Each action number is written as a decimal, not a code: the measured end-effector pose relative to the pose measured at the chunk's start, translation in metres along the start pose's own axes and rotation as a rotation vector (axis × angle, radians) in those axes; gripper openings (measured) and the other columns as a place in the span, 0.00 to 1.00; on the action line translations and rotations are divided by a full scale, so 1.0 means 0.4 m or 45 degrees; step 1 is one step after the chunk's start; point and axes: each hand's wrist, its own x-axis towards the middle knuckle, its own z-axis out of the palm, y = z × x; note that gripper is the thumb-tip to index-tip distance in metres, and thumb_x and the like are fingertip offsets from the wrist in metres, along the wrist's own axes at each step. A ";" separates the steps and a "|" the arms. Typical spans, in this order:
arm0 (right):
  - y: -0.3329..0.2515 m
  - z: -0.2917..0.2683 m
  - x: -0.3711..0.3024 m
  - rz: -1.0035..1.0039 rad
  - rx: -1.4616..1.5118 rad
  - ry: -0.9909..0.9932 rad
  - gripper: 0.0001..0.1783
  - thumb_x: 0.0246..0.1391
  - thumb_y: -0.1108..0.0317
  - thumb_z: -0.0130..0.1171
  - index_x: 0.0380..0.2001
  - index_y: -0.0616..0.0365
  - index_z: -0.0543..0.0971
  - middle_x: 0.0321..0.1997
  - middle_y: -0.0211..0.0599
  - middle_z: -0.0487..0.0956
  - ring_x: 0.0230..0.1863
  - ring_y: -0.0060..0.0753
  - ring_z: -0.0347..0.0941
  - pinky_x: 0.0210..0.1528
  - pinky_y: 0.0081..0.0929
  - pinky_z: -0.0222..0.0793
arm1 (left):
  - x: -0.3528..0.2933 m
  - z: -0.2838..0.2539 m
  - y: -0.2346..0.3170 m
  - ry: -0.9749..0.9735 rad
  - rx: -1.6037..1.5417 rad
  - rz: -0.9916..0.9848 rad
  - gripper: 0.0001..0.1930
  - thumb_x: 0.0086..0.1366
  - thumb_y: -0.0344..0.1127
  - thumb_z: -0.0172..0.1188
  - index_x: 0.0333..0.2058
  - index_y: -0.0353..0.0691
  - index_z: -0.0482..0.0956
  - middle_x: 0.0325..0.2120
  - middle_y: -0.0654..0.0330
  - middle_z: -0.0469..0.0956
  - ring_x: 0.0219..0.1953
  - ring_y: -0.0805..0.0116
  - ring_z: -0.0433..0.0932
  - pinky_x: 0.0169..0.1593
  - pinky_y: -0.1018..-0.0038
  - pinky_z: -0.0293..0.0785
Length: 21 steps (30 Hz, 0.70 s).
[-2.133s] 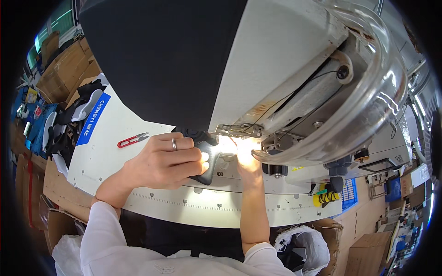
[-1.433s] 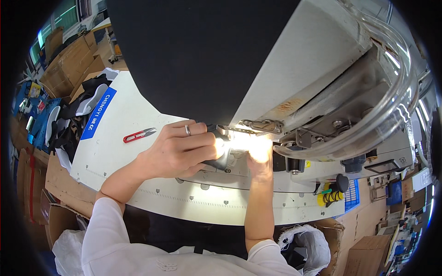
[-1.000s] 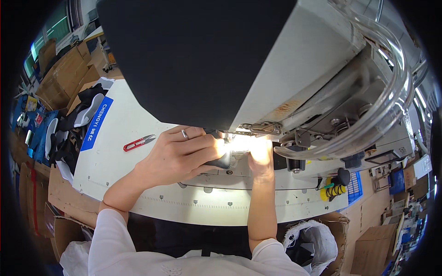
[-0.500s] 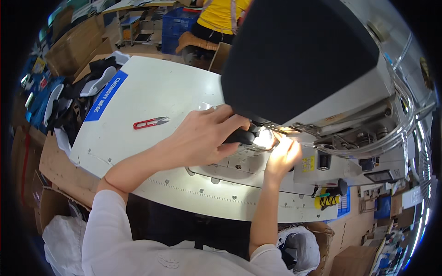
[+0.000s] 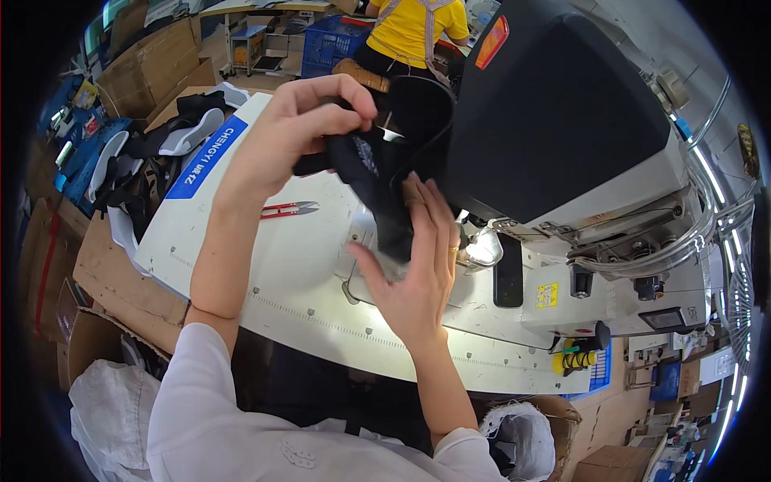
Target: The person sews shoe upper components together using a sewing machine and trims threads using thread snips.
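A black fabric piece with a curved loop at its upper end hangs raised over the white table of a sewing machine. My left hand pinches its upper left edge between thumb and fingers. My right hand is open beside the lower part, long fingers stretched along the fabric and thumb held away from it. A ring shows on one of its fingers. The lit needle area of the machine lies just right of my right hand. Red-handled thread snips rest on the table near my left forearm.
Black-and-white curved pieces are heaped at the table's left end. A dark phone-like slab lies right of the needle area. A yellow thread spool stands at the right edge. Beyond the table is a person in yellow.
Both hands have come away from the needle area, up and to the left, bringing the black fabric piece with them. My right hand has spread its fingers. The view has shifted slightly.
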 end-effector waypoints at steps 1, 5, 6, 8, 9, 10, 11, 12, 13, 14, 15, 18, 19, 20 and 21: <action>-0.001 0.004 0.015 -0.051 -0.171 -0.071 0.26 0.42 0.66 0.71 0.44 0.64 0.74 0.45 0.41 0.77 0.47 0.43 0.72 0.49 0.35 0.65 | -0.001 -0.009 0.011 -0.038 -0.082 -0.008 0.05 0.60 0.29 0.54 0.34 0.36 0.75 0.29 0.65 0.74 0.31 0.80 0.73 0.37 0.84 0.69; -0.009 -0.001 0.040 0.079 0.045 -0.037 0.20 0.42 0.64 0.71 0.37 0.62 0.78 0.29 0.34 0.78 0.31 0.37 0.72 0.42 0.36 0.64 | -0.021 0.009 0.056 0.185 0.013 -0.015 0.08 0.63 0.37 0.58 0.32 0.37 0.78 0.27 0.69 0.76 0.24 0.85 0.71 0.28 0.88 0.64; -0.017 -0.008 0.047 0.091 0.027 -0.019 0.18 0.41 0.63 0.72 0.33 0.60 0.78 0.22 0.32 0.74 0.22 0.35 0.67 0.34 0.34 0.64 | -0.025 0.001 0.054 0.199 0.410 0.110 0.12 0.65 0.40 0.54 0.33 0.36 0.79 0.28 0.66 0.76 0.29 0.80 0.71 0.34 0.84 0.66; -0.041 -0.035 0.032 0.199 0.127 -0.123 0.18 0.41 0.63 0.73 0.32 0.60 0.78 0.21 0.33 0.74 0.22 0.35 0.67 0.30 0.32 0.64 | -0.022 -0.008 0.047 0.205 0.799 0.242 0.16 0.68 0.42 0.51 0.33 0.35 0.79 0.30 0.64 0.75 0.34 0.76 0.71 0.40 0.81 0.67; -0.052 -0.049 0.019 0.315 0.239 -0.230 0.18 0.41 0.63 0.73 0.32 0.60 0.78 0.21 0.34 0.73 0.21 0.35 0.67 0.27 0.30 0.64 | -0.023 -0.010 0.047 0.078 0.788 0.387 0.19 0.67 0.48 0.52 0.34 0.35 0.80 0.29 0.63 0.76 0.36 0.74 0.71 0.41 0.79 0.66; -0.050 -0.056 0.004 0.350 0.314 -0.223 0.17 0.40 0.64 0.74 0.31 0.60 0.78 0.22 0.35 0.74 0.20 0.34 0.67 0.23 0.27 0.63 | -0.022 -0.011 0.046 -0.051 0.772 0.532 0.23 0.65 0.53 0.54 0.35 0.35 0.80 0.29 0.62 0.77 0.37 0.72 0.71 0.43 0.77 0.66; -0.050 -0.064 -0.001 0.359 0.308 -0.221 0.17 0.40 0.64 0.74 0.31 0.60 0.78 0.22 0.35 0.74 0.20 0.34 0.67 0.23 0.27 0.63 | -0.021 -0.011 0.045 -0.182 0.752 0.674 0.27 0.63 0.58 0.55 0.36 0.35 0.81 0.28 0.62 0.77 0.39 0.70 0.71 0.44 0.75 0.66; -0.051 -0.076 -0.003 0.469 0.385 -0.293 0.18 0.40 0.64 0.74 0.30 0.62 0.77 0.22 0.36 0.73 0.21 0.33 0.68 0.24 0.26 0.64 | -0.013 -0.004 0.050 -0.337 0.726 0.692 0.25 0.57 0.55 0.65 0.37 0.35 0.81 0.29 0.62 0.78 0.37 0.69 0.73 0.44 0.74 0.68; -0.050 -0.089 -0.009 0.580 0.463 -0.364 0.18 0.40 0.65 0.74 0.29 0.63 0.77 0.22 0.37 0.73 0.22 0.33 0.69 0.26 0.26 0.65 | -0.018 0.006 0.053 -0.349 0.715 0.689 0.25 0.57 0.55 0.65 0.37 0.35 0.81 0.29 0.62 0.78 0.37 0.69 0.73 0.44 0.74 0.68; -0.049 -0.109 -0.021 0.594 0.495 -0.448 0.16 0.45 0.69 0.71 0.35 0.65 0.77 0.27 0.35 0.77 0.24 0.25 0.70 0.27 0.22 0.65 | -0.033 0.020 0.054 -0.477 0.666 0.518 0.24 0.54 0.51 0.68 0.38 0.35 0.80 0.29 0.62 0.77 0.35 0.68 0.74 0.42 0.74 0.70; -0.053 -0.125 -0.037 0.607 0.473 -0.435 0.16 0.45 0.69 0.71 0.35 0.65 0.77 0.27 0.35 0.77 0.24 0.25 0.70 0.27 0.22 0.65 | -0.040 0.036 0.052 -0.610 0.606 0.358 0.23 0.51 0.46 0.72 0.39 0.35 0.80 0.30 0.62 0.77 0.32 0.68 0.75 0.41 0.74 0.71; -0.022 -0.178 -0.131 1.143 0.961 -0.017 0.20 0.53 0.83 0.59 0.51 0.63 0.75 0.43 0.32 0.78 0.36 0.18 0.72 0.36 0.16 0.71 | -0.044 0.053 0.030 -0.665 0.541 0.255 0.23 0.47 0.39 0.76 0.38 0.34 0.75 0.30 0.62 0.76 0.29 0.73 0.74 0.37 0.78 0.72; -0.021 -0.209 -0.127 1.357 0.884 -0.004 0.20 0.54 0.83 0.59 0.51 0.62 0.75 0.46 0.33 0.77 0.39 0.19 0.73 0.41 0.15 0.70 | -0.045 0.055 0.037 -0.688 0.503 0.205 0.22 0.48 0.38 0.75 0.36 0.34 0.73 0.30 0.62 0.75 0.29 0.75 0.73 0.36 0.79 0.71; -0.016 -0.222 -0.147 1.375 0.783 0.066 0.21 0.52 0.83 0.59 0.51 0.61 0.75 0.47 0.36 0.76 0.40 0.22 0.73 0.43 0.18 0.70 | -0.044 0.059 0.047 -0.731 0.462 0.176 0.20 0.50 0.34 0.73 0.36 0.34 0.71 0.29 0.62 0.75 0.30 0.76 0.72 0.37 0.80 0.70; -0.016 -0.230 -0.164 1.392 0.681 0.138 0.22 0.50 0.84 0.59 0.50 0.60 0.76 0.49 0.39 0.75 0.42 0.25 0.73 0.45 0.20 0.69 | -0.045 0.069 0.042 -0.747 0.455 0.171 0.20 0.50 0.34 0.73 0.36 0.34 0.71 0.29 0.62 0.75 0.30 0.76 0.72 0.37 0.80 0.70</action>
